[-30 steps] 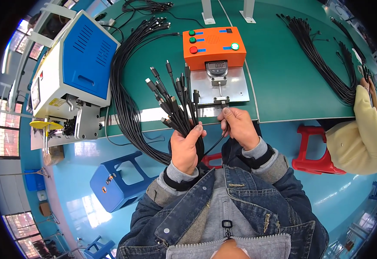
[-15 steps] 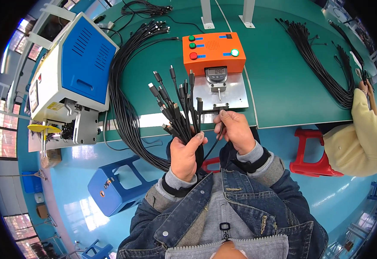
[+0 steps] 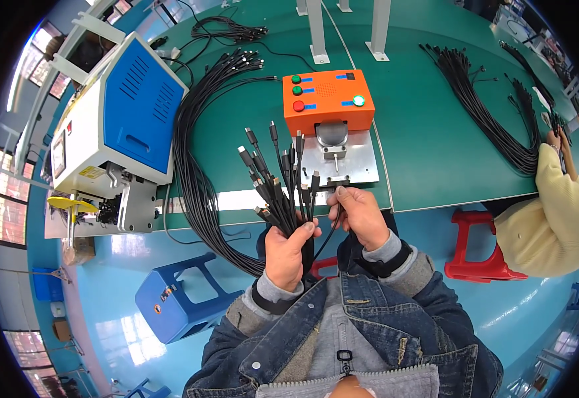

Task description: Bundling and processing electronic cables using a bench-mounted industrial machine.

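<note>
My left hand (image 3: 285, 255) is closed around a bundle of black cables (image 3: 277, 199), whose connector ends fan upward above my fist. The long lengths of these cables trail below the hand. My right hand (image 3: 361, 215) pinches the end of a single black cable (image 3: 330, 237) between thumb and fingers. That pinch is at the front of the metal base plate (image 3: 359, 162), close to the small dark fixture (image 3: 338, 180). Its connector tip is hidden by my fingers and the fixture. Behind stands an orange tester box (image 3: 328, 99) with buttons, one lit, and a round gauge (image 3: 331, 134).
A blue and white machine (image 3: 137, 106) stands at left beside a thick run of black cables (image 3: 186, 152). More cable bundles (image 3: 482, 109) lie on the green table (image 3: 429, 159) at right, near a seated person (image 3: 535, 225). A blue stool (image 3: 186, 298) and red stool (image 3: 468, 249) stand below.
The view has tilted, so the table and tester sit lower in the picture. The gauge's digits were legible before and now look dark. Both hands keep their grips, almost unmoved relative to the tester.
</note>
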A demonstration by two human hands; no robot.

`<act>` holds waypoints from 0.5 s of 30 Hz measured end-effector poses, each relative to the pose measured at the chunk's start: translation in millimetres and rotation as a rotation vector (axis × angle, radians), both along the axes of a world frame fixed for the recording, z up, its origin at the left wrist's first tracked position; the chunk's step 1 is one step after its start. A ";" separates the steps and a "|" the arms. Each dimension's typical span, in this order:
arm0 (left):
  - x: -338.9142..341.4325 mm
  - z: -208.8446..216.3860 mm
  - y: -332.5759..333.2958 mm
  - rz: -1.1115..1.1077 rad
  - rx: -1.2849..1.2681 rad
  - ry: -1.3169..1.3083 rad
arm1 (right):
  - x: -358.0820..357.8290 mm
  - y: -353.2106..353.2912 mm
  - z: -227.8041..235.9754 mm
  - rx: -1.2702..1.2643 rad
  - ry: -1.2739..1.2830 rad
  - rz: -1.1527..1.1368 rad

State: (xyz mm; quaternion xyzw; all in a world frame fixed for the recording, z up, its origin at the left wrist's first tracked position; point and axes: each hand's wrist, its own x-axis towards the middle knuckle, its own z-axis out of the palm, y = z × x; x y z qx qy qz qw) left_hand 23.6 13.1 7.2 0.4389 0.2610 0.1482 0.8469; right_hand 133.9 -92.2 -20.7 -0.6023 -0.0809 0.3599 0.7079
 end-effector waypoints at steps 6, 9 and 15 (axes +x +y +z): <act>-7.6 8.4 5.2 0.027 0.097 0.008 | -7.6 12.5 9.4 -0.002 0.033 0.006; -4.5 5.7 0.9 -0.015 0.055 -0.011 | -5.5 2.4 7.6 -0.009 0.014 -0.014; -13.7 -15.4 -4.3 -0.016 0.126 -0.112 | -18.0 -11.3 1.8 -0.017 -0.176 0.069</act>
